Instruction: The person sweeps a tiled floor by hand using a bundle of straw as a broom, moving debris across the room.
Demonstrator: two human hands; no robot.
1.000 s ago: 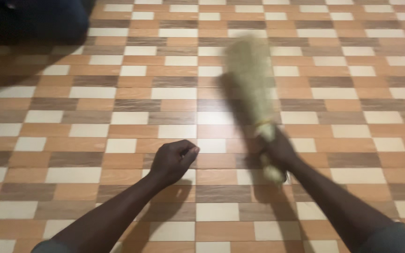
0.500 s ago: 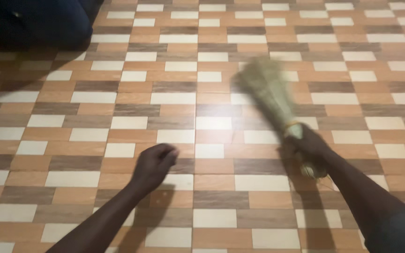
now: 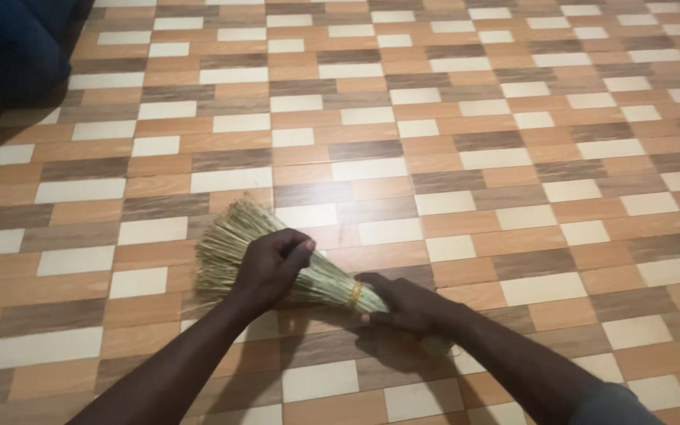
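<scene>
We grip the bound handle of the pale green straw hand broom [image 3: 277,260] in our right hand [image 3: 407,303], our left hand [image 3: 273,264] pressing its bristles to the brown-and-cream tiled floor [image 3: 474,142].

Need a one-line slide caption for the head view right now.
Right hand grips the bound handle of a straw hand broom lying low over the tiled floor, left hand pressing its bristles.

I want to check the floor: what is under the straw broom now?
The broom lies on the tiled floor, left hand on its bristles, right hand gripping its handle. Tiles beneath are covered.
</scene>
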